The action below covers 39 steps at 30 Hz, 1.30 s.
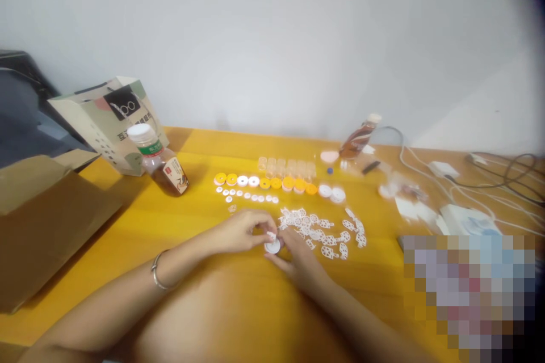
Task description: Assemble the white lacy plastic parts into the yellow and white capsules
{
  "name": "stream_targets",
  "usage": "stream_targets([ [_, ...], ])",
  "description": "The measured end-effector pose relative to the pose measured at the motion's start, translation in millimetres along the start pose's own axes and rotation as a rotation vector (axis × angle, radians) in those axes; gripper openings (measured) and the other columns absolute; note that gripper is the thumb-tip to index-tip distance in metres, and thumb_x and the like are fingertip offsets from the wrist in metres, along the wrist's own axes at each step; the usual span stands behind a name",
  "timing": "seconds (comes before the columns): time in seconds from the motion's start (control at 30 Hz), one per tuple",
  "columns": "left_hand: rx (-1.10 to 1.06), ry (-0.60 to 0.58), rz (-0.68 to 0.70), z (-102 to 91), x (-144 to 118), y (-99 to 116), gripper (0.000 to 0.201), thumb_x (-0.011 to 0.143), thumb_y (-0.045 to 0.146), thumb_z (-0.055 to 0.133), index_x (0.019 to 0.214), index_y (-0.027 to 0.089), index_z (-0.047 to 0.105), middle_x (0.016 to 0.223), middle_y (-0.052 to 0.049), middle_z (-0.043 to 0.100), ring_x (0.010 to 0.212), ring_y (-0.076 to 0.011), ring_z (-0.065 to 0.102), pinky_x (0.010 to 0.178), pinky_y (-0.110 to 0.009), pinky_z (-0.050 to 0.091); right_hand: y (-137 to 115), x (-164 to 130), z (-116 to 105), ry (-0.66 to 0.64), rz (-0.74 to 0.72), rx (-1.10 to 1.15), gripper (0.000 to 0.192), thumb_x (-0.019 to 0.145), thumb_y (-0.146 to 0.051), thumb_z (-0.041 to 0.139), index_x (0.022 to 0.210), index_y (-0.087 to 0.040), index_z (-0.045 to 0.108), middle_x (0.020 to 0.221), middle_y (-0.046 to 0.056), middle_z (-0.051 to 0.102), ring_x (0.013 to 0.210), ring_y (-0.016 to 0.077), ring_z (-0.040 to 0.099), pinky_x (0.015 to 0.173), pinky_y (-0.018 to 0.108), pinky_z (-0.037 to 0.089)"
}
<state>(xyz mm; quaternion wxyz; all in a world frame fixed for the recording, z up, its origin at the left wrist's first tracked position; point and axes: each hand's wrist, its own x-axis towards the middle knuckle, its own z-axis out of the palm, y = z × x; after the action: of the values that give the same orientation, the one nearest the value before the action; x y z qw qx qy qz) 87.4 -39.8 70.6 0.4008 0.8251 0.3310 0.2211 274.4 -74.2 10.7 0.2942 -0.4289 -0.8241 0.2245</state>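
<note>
Near the middle of the table, my right hand (298,258) grips a small white round piece (272,245) between thumb and fingers. My left hand (249,231) is closed in a pinch at the top edge of that piece, where a small white bit shows; its exact shape is blurred. Just right of my hands lies a loose pile of white openwork flat parts (327,238). Beyond my hands runs a row of orange and white round caps (264,183). In front of it is a line of small white discs (247,195).
Clear small cups (281,168) stand behind the caps. On the left are a labelled drink bottle (159,167), a paper bag (102,119) and an open cardboard box (55,227). A second bottle (357,139), cables (502,181) and a white box (468,220) occupy the right side.
</note>
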Motion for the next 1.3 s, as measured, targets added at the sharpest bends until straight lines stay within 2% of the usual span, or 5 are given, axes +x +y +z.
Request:
stream_targets([
  [0.17,0.045,0.021,0.003,10.6,1,-7,0.009,0.081,0.018,0.053,0.087,0.017,0.059,0.085,-0.003,0.064,0.079,-0.0134,0.059,0.071,-0.023,0.045,2,0,1,-0.001,0.003,0.002,0.011,0.075,-0.021,0.061,0.082,-0.021,0.052,0.074,0.002,0.054,0.07,0.0185,0.05,0.063,0.03,0.04],
  [0.67,0.192,0.016,0.085,17.9,-2,-3,0.007,0.08,0.013,0.05,0.082,0.017,0.056,0.083,-0.003,0.058,0.075,-0.0133,0.055,0.067,-0.023,0.042,0,1,1,0.01,0.012,-0.003,0.012,0.074,-0.018,0.061,0.076,-0.021,0.05,0.07,0.0,0.051,0.067,0.0175,0.049,0.059,0.028,0.038],
  [1.07,0.215,0.044,0.036,22.6,-1,-5,0.002,0.079,0.015,0.053,0.078,0.016,0.055,0.078,-0.002,0.06,0.071,-0.0125,0.055,0.063,-0.021,0.04,1,1,2,0.004,0.015,-0.025,0.01,0.074,-0.016,0.06,0.077,-0.02,0.051,0.071,0.001,0.052,0.067,0.0169,0.048,0.06,0.027,0.038],
  [1.2,0.173,0.038,0.012,18.6,-1,-3,0.004,0.08,0.017,0.053,0.079,0.016,0.056,0.078,-0.002,0.061,0.071,-0.0119,0.055,0.065,-0.022,0.041,2,0,1,0.037,0.03,0.03,0.007,0.074,-0.018,0.06,0.075,-0.019,0.053,0.07,0.001,0.051,0.068,0.0161,0.048,0.06,0.027,0.038],
  [1.3,0.082,0.072,-0.012,13.6,-1,2,0.009,0.081,0.024,0.054,0.082,0.015,0.057,0.08,-0.002,0.062,0.073,-0.0119,0.056,0.066,-0.022,0.042,0,-1,0,0.108,0.106,0.214,0.012,0.074,-0.025,0.062,0.082,-0.02,0.055,0.072,0.0,0.052,0.064,0.0144,0.047,0.058,0.025,0.038],
])
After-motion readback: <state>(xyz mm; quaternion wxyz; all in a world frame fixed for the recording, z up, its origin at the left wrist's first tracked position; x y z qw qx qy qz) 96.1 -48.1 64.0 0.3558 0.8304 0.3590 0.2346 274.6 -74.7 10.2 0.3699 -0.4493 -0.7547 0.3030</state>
